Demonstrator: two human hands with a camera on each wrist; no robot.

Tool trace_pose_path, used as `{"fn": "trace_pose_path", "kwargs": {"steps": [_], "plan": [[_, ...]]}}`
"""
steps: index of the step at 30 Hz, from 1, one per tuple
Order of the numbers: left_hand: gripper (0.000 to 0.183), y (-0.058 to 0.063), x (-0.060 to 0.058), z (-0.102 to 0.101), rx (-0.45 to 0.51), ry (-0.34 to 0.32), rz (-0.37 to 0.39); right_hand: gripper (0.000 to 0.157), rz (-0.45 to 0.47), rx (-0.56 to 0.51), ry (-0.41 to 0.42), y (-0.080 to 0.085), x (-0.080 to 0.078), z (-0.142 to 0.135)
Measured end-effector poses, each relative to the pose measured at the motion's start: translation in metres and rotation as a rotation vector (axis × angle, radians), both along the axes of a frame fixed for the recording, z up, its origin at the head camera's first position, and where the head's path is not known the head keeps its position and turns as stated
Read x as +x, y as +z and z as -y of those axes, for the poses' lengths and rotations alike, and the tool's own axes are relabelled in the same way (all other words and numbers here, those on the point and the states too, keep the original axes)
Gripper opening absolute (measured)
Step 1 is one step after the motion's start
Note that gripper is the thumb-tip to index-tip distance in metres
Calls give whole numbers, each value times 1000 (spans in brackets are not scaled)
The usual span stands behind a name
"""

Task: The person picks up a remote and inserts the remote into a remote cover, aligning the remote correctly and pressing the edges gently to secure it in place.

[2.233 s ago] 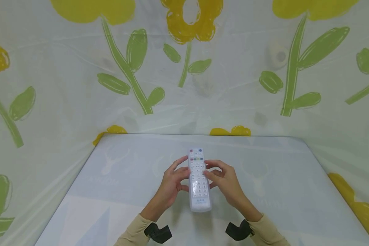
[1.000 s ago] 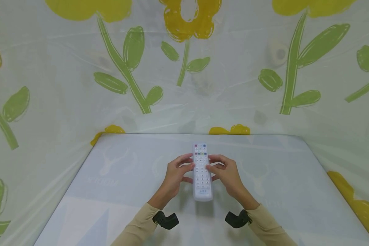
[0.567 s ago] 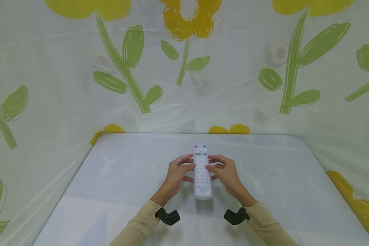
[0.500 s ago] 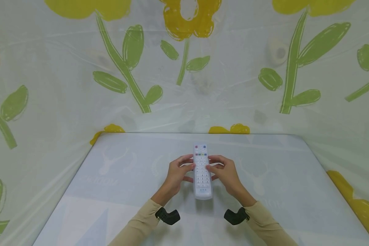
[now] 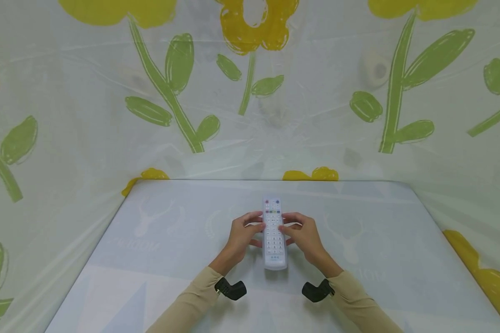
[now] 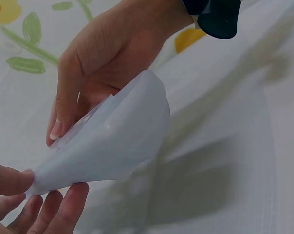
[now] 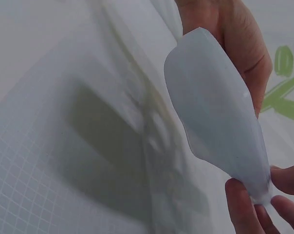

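Observation:
A white remote control [image 5: 275, 249] in a pale translucent cover is held above the table, keys facing up toward the head view, with coloured buttons near its far end. My left hand [image 5: 239, 236] grips its left long edge, thumb on the front and other fingers at the side and behind. My right hand [image 5: 306, 236] grips the right edge the same way. In the left wrist view the remote's smooth side [image 6: 122, 131] shows, its keys mostly hidden. The right wrist view shows the plain back [image 7: 215, 102], with a shadow on the surface beneath.
The pale table [image 5: 179, 273] with faint deer prints lies under the hands. A white curtain [image 5: 316, 106] with yellow flowers and green stems hangs behind and at both sides. Black devices [image 5: 231, 290] sit on both wrists.
Both hands have carried the remote slightly away and to the right since the earliest frame. More recently its far end has dipped slightly. The grip looks the same throughout.

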State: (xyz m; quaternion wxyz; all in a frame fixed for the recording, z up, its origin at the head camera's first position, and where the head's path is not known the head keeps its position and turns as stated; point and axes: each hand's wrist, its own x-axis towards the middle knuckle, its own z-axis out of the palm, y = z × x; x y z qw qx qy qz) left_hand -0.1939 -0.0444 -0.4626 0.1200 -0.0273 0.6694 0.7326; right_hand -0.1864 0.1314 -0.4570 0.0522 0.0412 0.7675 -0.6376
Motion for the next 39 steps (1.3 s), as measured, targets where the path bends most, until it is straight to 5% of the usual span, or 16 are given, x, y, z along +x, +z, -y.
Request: {"fn": "trace_pose_path", "kwargs": {"steps": [24,39], "plan": [[34,-25,-7,-5,-168,23,54,32,45,88,7,-32,-6,0],[32,-26,-5,-7,-227,37,8,30,9,115,17,-33,-3,3]]}}
